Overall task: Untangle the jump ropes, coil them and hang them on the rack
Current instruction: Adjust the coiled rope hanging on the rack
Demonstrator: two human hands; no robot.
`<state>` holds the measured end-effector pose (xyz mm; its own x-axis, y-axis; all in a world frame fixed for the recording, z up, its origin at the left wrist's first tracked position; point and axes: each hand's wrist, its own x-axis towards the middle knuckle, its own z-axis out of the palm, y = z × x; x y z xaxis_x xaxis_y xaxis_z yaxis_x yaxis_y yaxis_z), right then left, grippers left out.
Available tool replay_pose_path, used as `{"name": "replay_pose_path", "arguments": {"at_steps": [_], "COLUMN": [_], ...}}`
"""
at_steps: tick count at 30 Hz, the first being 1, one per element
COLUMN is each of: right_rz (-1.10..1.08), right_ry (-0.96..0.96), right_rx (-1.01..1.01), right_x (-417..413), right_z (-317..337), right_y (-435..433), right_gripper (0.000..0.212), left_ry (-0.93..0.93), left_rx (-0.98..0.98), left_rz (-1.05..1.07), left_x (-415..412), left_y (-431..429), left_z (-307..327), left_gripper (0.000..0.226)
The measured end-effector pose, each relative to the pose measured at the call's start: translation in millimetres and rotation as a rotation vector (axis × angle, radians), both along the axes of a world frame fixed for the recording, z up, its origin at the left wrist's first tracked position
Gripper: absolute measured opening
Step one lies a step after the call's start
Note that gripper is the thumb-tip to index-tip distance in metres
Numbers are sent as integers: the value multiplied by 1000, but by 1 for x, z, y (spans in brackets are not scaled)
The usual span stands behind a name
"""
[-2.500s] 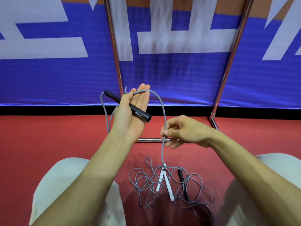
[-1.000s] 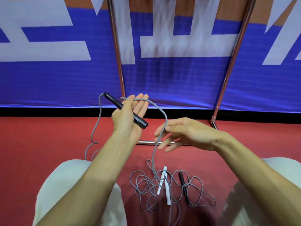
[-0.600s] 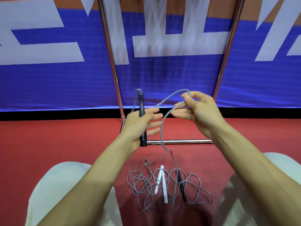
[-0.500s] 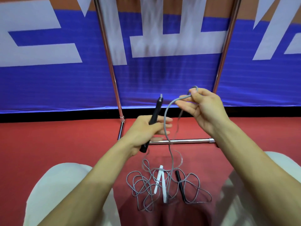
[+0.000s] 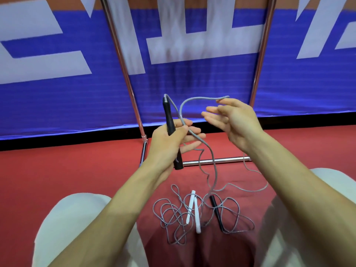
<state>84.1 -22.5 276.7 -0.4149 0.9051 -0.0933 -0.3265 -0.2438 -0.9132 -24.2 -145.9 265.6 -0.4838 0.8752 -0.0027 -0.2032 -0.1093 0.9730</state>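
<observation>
1. A blue banner (image 5: 57,97) with white shapes fills the background above a red floor (image 5: 57,170). The chrome rack (image 5: 215,160) stands at your 12 o'clock, with its low crossbar just beyond your hands.
2. Your left hand (image 5: 169,139) is wrapped round a black handle (image 5: 169,120), which it holds roughly upright with the cord end on top.
3. The grey cord (image 5: 192,99) leaves the top of that handle and one pass crosses your left fingers. A loop arcs toward 3 o'clock and rests on the fingertips (image 5: 225,101) of your right hand (image 5: 235,122). Those fingers are spread and nearly straight, and they close on nothing.
4. The cord drops toward 6 o'clock into the tangle (image 5: 171,214) on the floor between your knees. There two white handles (image 5: 193,211) lie side by side, and a second black handle (image 5: 216,211) lies just at their 3 o'clock.
5. The cord looks thin, light and limp, and probably slick, and it seems to keep its kinks. The handles are the rigid parts, so anchor on them.
6. Take the cord close to your left hand and let it slide through loose fingers. A hard pull would likely tighten the tangle.
</observation>
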Motion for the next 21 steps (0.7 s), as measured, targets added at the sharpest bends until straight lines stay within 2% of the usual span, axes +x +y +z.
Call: {"name": "replay_pose_path", "arguments": {"at_steps": [4,6,10,12,14,17,19,21], "right_rz": [196,323,510,628,729,581,401,266], "right_ry": [-319,-390,-490,-575,-708,-750,-649,-453], "right_rx": [143,178,320,385,434,434,396,298], "right_x": [-9,-13,-16,-16,-17,-20,-21,-19], "right_z": [-4,-6,-16,-24,-31,-34,-30,-22], "right_y": [-13,-17,-25,-30,-36,-34,-28,-24], "right_gripper": [22,26,20,15,14,23,24,21], "left_ry": [-242,-371,-632,-702,-684,-593,-491,-368], "left_rx": [111,159,251,314,352,345,294,194], "left_rz": [189,254,293,283,274,266,269,261], "left_x": [-9,-16,-31,-36,-37,-35,-35,-35], "left_y": [2,2,-2,-4,-6,-8,-7,-4], "left_z": [8,9,12,15,18,19,15,9], "left_gripper": [11,9,10,9,8,11,14,15]}}
